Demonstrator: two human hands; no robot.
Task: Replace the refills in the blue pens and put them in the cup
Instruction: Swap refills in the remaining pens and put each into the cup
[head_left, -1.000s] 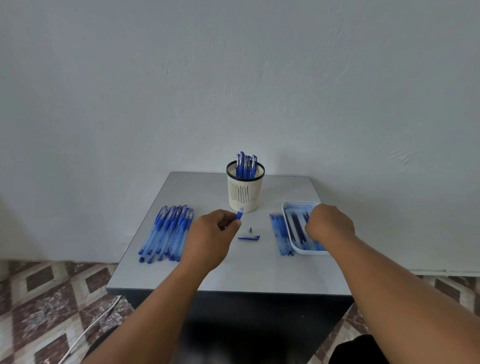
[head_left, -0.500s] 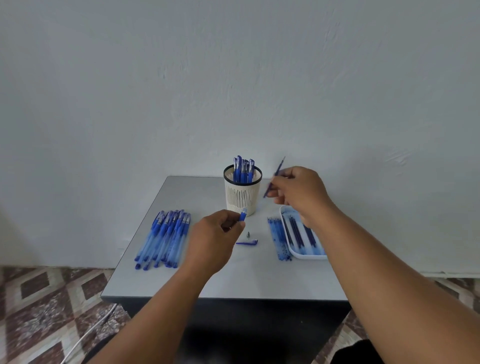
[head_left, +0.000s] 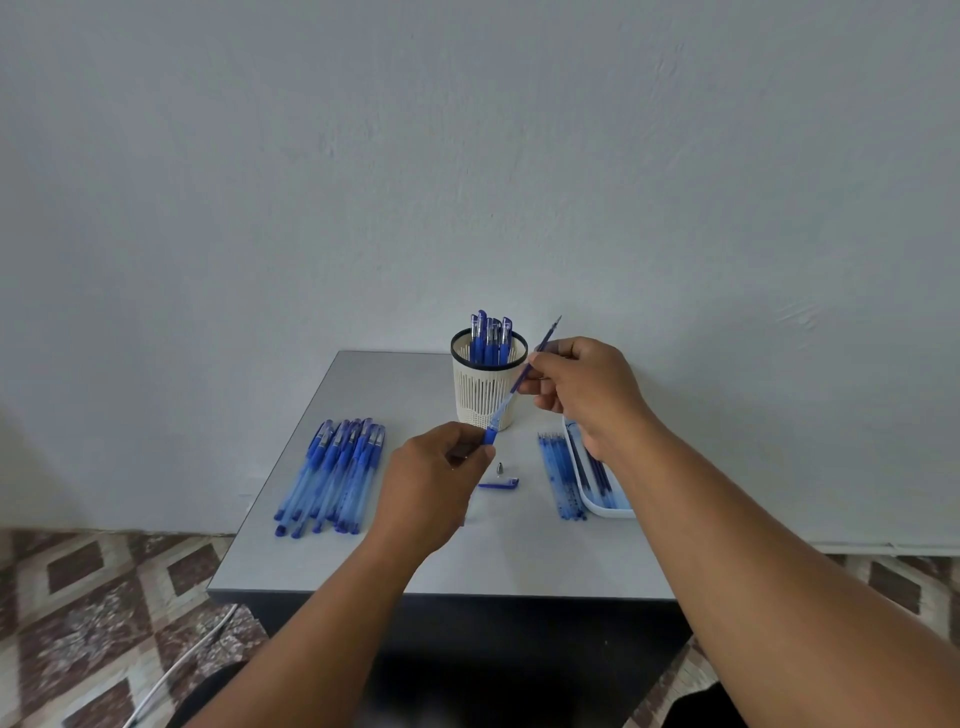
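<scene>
My left hand (head_left: 434, 480) grips a blue pen barrel (head_left: 490, 435) with its open end pointing up to the right. My right hand (head_left: 582, 387) pinches a thin blue refill (head_left: 524, 376), whose lower end reaches into the barrel's mouth. Behind them stands a white slotted cup (head_left: 485, 392) with several capped blue pens in it. A row of several blue pens (head_left: 335, 475) lies at the left of the table. A small metal tip (head_left: 500, 468) and a blue cap (head_left: 497, 485) lie in the middle.
A white tray (head_left: 597, 506) with refills sits at the right, partly hidden by my right forearm. Several loose refills (head_left: 558, 475) lie just left of it. The grey table (head_left: 467, 561) stands against a pale wall; a white cable (head_left: 176, 670) runs over the patterned floor.
My right hand left the tray, lifted a refill and brought it down to the barrel in my left hand. The left hand stayed nearly in place.
</scene>
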